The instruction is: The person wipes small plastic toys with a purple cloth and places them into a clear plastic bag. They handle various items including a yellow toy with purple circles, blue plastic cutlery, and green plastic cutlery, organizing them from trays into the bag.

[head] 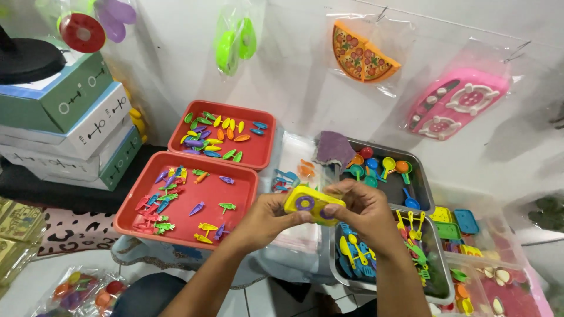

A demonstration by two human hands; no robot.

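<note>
Yellow toy stove [313,205]: held in the air above the gap between the near red tray [242,186] and the near metal tray [442,265]; its long axis runs left to right, dipping slightly to the right, with the burner face towards the camera.
Stove material: smooth, glossy hard plastic, a rounded oblong block with purple ring burners on top.
Left hand [269,215]: comes up from below, just left of the stove, wrist bent; its fingers are clamped on the stove's left end, thumb on the top edge.
Right hand [363,206]: just right of the stove, knuckles up; its fingers curl over and grip the stove's right end.
Near red tray: left of the stove, shallow plastic, holding small coloured carrot-shaped pieces.
Far red tray [260,154]: beyond the stove to the left, with more such pieces.
Near metal tray: right of the stove, dull steel, holding yellow and blue toy utensils.
</note>
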